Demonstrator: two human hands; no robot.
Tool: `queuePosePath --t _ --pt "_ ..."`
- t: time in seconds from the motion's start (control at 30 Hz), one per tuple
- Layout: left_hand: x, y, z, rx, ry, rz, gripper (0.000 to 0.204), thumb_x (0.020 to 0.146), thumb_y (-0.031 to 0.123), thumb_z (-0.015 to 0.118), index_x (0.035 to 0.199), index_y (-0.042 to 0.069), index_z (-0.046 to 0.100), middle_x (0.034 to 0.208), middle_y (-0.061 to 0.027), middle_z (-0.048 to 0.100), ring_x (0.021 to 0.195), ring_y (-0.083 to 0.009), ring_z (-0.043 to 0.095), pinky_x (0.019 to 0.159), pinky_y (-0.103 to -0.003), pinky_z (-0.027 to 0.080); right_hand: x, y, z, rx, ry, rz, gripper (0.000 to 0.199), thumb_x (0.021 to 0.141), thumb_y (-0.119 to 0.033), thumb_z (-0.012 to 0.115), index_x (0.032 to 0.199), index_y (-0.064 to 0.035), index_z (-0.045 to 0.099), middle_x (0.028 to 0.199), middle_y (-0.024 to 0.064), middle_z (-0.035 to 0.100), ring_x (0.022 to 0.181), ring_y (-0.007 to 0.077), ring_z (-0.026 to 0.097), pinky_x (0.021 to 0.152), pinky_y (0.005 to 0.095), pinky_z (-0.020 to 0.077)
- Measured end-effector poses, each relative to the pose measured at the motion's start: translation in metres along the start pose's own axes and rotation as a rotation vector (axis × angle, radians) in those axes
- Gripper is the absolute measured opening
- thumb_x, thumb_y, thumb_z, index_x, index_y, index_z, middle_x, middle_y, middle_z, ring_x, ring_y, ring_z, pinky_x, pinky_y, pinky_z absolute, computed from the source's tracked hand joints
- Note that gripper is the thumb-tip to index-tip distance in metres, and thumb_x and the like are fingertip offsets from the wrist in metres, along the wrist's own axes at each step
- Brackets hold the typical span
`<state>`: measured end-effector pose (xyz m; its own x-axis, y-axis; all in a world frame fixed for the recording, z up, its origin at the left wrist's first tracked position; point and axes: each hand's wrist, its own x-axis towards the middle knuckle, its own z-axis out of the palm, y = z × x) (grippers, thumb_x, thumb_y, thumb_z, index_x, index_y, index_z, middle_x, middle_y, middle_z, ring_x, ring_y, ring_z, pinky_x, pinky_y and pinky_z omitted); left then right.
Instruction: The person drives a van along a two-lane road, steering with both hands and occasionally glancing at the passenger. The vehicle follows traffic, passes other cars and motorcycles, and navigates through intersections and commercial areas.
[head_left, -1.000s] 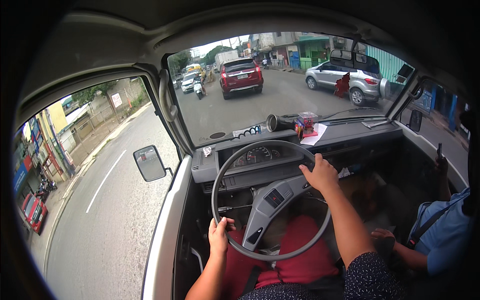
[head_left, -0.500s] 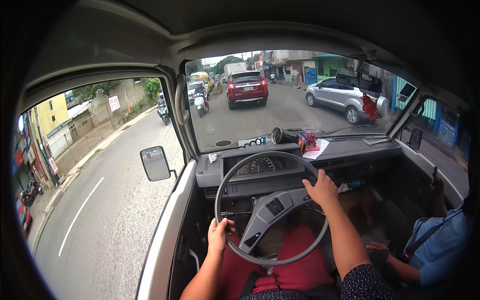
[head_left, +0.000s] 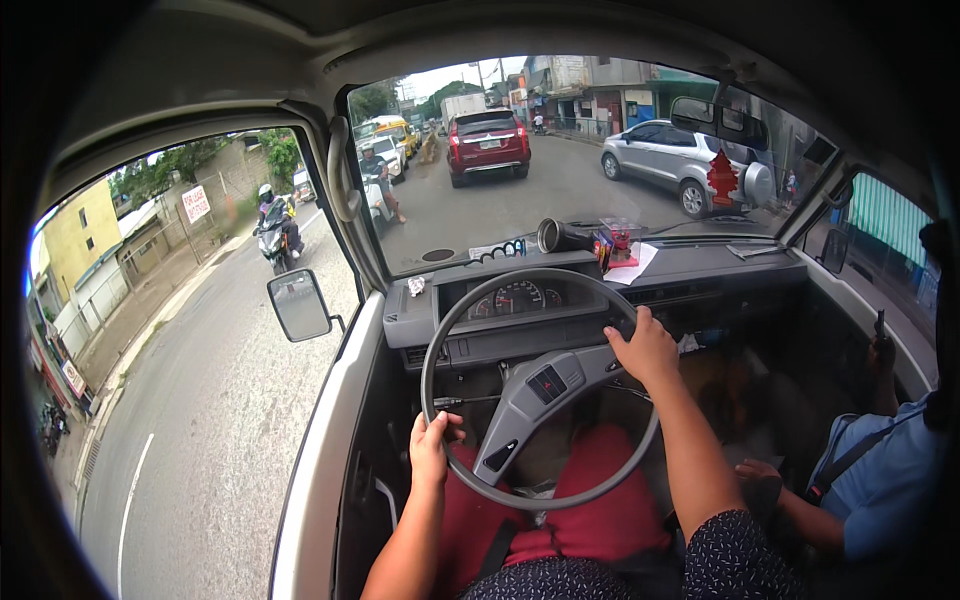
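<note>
Head view: red trousers [head_left: 600,525] show at and below the steering wheel [head_left: 535,395], which stands right in front of the person. The left hand [head_left: 430,450] is at the wheel's lower left, fingers curled around it; the right hand [head_left: 645,350] is at its upper right, fingers clamped over it, their tips partly hidden. A passenger [head_left: 885,460] in a blue shirt sits to the right. Beyond the wheel, the dashboard [head_left: 715,275] carries a black cup-like thing [head_left: 562,237] lying on its side, a clear box [head_left: 621,238] and a white paper [head_left: 640,262]. Farther out, a red car [head_left: 488,143] is ahead, a silver car [head_left: 680,160] to its right. The steering looks under way; nothing visible marks its end, so how much is left cannot be told.
</note>
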<state>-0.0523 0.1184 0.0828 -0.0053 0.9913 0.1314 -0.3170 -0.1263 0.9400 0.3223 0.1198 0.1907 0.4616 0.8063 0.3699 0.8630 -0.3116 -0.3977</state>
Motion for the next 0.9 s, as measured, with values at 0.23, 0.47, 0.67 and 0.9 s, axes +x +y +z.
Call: queuePosePath --t 0.23,0.47,0.67,0.9 --pt "0.0000 -0.0020 -0.0003 0.004 -0.011 0.034 0.020 0.103 0.022 0.057 0.106 0.002 0.061 0.097 -0.0109 0.072 0.078 -0.0176 0.067 0.076 -0.034 0.054 0.0024 -0.0023 -0.0006 -0.015 -0.021 0.014 0.074 0.091 -0.056 0.069 0.138 -0.0028 0.049 0.122 0.0252 0.068 0.112 0.0441 0.068 0.094 0.0529 0.0546" --pt "-0.0047 -0.0021 0.0050 0.001 0.039 0.007 0.020 0.103 0.021 0.058 0.103 0.001 0.062 0.095 -0.0107 0.072 0.077 -0.0168 0.066 0.076 -0.033 0.053 0.0025 -0.0067 -0.0028 -0.020 -0.003 0.000 0.073 0.091 -0.055 0.070 0.137 -0.0020 0.050 0.124 0.0251 0.067 0.113 0.0429 0.068 0.095 0.0519 0.0545" --pt "-0.0081 -0.0010 0.0069 0.003 0.052 0.024 0.021 0.103 0.022 0.058 0.102 0.001 0.063 0.092 -0.0100 0.072 0.076 -0.0165 0.066 0.074 -0.032 0.053 0.0047 -0.0087 -0.0050 -0.002 -0.058 0.031 0.077 0.091 -0.056 0.069 0.143 -0.0039 0.049 0.130 0.0248 0.066 0.119 0.0428 0.065 0.100 0.0513 0.0525" --pt "-0.0045 -0.0001 0.0037 0.012 0.030 -0.007 0.022 0.103 0.024 0.059 0.104 0.002 0.063 0.095 -0.0099 0.072 0.076 -0.0166 0.066 0.074 -0.033 0.053 0.0008 -0.0024 -0.0013 0.012 -0.017 0.019 0.076 0.091 -0.056 0.069 0.141 -0.0028 0.049 0.129 0.0256 0.066 0.120 0.0432 0.065 0.100 0.0512 0.0524"
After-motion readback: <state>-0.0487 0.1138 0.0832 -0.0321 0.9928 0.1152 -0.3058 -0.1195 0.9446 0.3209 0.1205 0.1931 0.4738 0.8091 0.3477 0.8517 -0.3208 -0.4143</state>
